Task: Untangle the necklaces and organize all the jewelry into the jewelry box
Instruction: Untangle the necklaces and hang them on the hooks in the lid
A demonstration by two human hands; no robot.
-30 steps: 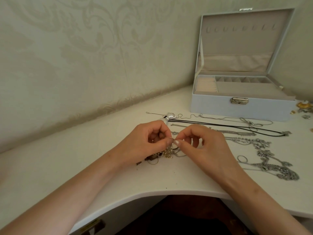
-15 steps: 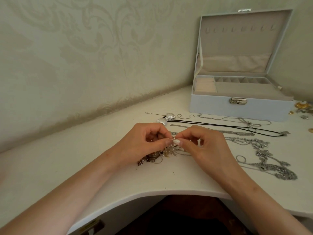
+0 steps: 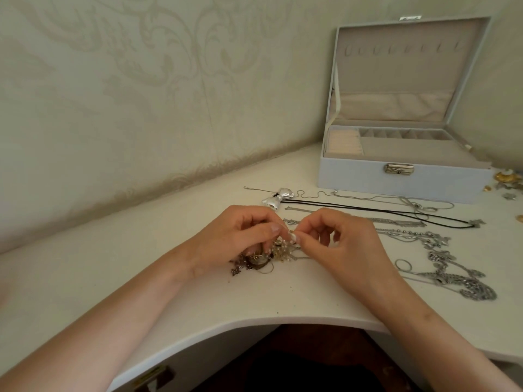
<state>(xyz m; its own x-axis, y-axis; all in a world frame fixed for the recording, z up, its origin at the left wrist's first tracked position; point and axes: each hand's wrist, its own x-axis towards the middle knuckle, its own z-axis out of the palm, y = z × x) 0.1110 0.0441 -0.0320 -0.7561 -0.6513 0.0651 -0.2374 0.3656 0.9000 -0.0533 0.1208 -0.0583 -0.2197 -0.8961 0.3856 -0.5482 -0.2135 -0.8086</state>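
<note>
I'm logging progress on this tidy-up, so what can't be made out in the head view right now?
Head view, tangle of chains: how many pieces are knotted; links too small, partly under the left hand and right hand, which both pinch it.
Head view, jewelry box: compartment floors hidden by its front wall.
Head view, gold pieces: cut off by the right edge.

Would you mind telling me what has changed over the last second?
Nothing clearly moved: the left hand and right hand still pinch the tangled necklaces at the same spot. The open jewelry box and laid-out chains stayed put.
</note>
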